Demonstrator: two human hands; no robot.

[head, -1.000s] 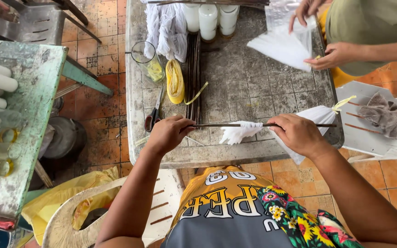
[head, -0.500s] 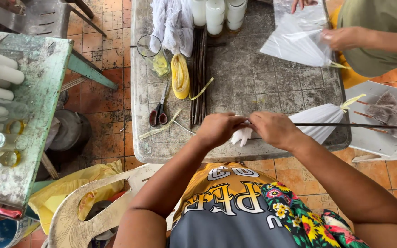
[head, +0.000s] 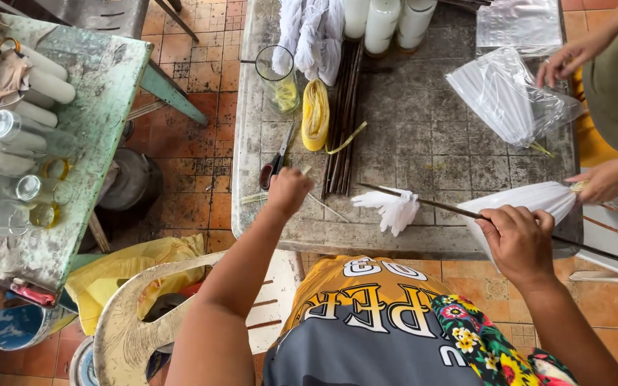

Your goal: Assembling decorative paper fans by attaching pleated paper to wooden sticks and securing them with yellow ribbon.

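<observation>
- The right hand [head: 518,239] is closed in a firm grasp around a thin dark stick [head: 466,211], which lies slanted across the near edge of the grey stone table [head: 423,136].
- A white tissue tuft [head: 393,209] sits on the stick toward its left end, touching the table top.
- Just beside the right hand, a folded white paper bundle [head: 531,200] rests at the table edge, under the stick.
- The left hand [head: 289,189] is curled loosely into a fist above the table, near the red-handled scissors [head: 275,163]. I cannot tell whether it pinches something thin.
- A bundle of dark sticks [head: 342,121] lies along the table, between the scissors and the bare middle part.
- A yellow ribbon roll [head: 315,114] lies just beside this bundle, on its left.
- A clear glass [head: 278,77] stands near the far edge; it holds some yellowish liquid at the bottom.
- White twisted cloth [head: 309,32] and white bottles [head: 384,21] are at the far end.
- Another person's hands [head: 570,61] are at the right side, one touching a clear plastic bag [head: 509,96] with white paper inside.
- On the green table [head: 101,114] at the left, empty-looking glass jars [head: 8,164] lie side by side.
</observation>
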